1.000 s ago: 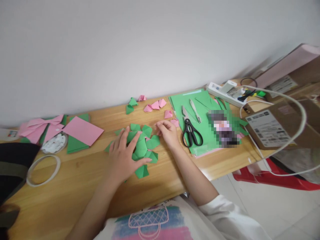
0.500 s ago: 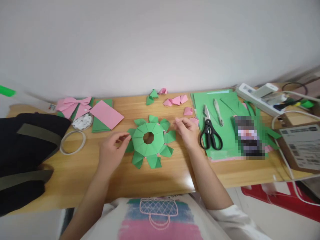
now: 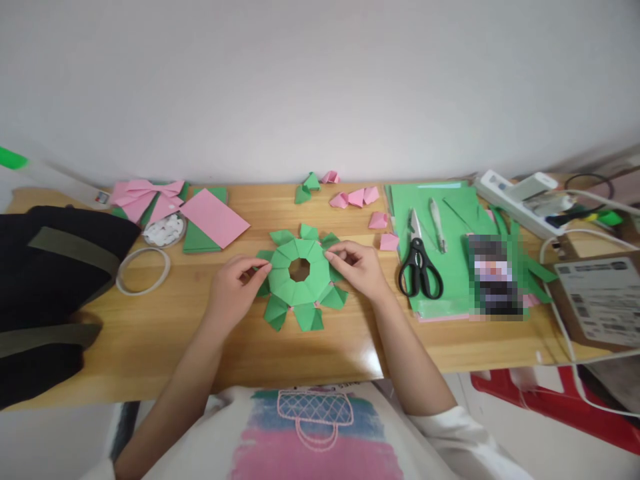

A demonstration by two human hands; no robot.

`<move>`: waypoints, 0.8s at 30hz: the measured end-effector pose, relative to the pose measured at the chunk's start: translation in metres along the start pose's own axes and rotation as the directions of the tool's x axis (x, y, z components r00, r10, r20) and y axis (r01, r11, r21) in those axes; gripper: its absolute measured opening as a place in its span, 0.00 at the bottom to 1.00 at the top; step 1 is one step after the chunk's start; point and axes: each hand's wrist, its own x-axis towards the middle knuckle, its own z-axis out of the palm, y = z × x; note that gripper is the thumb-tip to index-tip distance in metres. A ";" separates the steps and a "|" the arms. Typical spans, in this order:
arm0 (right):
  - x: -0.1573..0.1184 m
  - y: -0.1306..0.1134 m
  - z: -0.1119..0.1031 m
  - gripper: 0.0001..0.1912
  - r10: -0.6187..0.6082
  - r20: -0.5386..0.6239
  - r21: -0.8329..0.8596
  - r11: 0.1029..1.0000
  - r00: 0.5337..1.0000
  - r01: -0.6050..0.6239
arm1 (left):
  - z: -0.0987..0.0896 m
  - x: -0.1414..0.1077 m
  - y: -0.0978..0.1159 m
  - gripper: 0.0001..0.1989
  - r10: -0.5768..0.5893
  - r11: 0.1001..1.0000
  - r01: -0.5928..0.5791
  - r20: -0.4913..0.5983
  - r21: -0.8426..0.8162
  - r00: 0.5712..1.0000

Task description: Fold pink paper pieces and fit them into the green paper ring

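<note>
A green folded-paper ring (image 3: 300, 293) with an octagonal hole and leaf-like flaps around its rim lies on the wooden table in front of me. My left hand (image 3: 236, 287) pinches the ring's left edge between thumb and fingertips. On the upper right edge, the thumb and forefinger of my right hand (image 3: 360, 268) are closed on the ring. Just beyond my right hand are loose pink folded pieces (image 3: 356, 197). Two small green folded pieces (image 3: 307, 188) rest further back, close to the wall.
Black-handled scissors (image 3: 419, 267) and a utility knife (image 3: 437, 223) lie on green paper (image 3: 453, 287), beside a blurred-out phone. At left are pink sheets (image 3: 216, 219), a tape roll (image 3: 145, 293), a dish of white bits (image 3: 164, 230) and a black bag (image 3: 45, 287). A power strip (image 3: 520, 203) stands right.
My right hand has moved left from beside the pink pieces and taken hold of the ring's upper right edge. My left hand has shifted slightly right onto the ring.
</note>
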 end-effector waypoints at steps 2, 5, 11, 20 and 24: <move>0.000 0.000 0.000 0.12 0.015 0.000 0.001 1.000 1.000 -0.015 | 0.001 0.001 -0.002 0.11 -0.020 1.000 0.020 0.005 -0.015 1.000; 0.001 -0.002 0.000 0.15 0.071 0.023 0.038 0.997 0.997 -0.072 | 0.002 0.003 -0.007 0.12 -0.063 0.996 0.065 0.020 -0.066 0.998; 0.002 -0.006 0.000 0.25 0.222 0.179 0.234 0.937 0.959 -0.260 | 0.004 0.004 -0.005 0.13 -0.199 0.959 0.207 0.058 -0.192 0.978; 0.002 -0.010 -0.010 0.25 0.265 0.187 0.336 0.887 0.946 -0.316 | 0.002 0.001 0.016 0.12 -0.188 0.952 0.179 -0.013 -0.248 0.982; 0.002 -0.010 -0.010 0.23 0.225 0.172 0.348 0.897 0.959 -0.273 | 0.001 -0.001 0.022 0.10 -0.079 0.985 0.067 -0.065 -0.158 0.995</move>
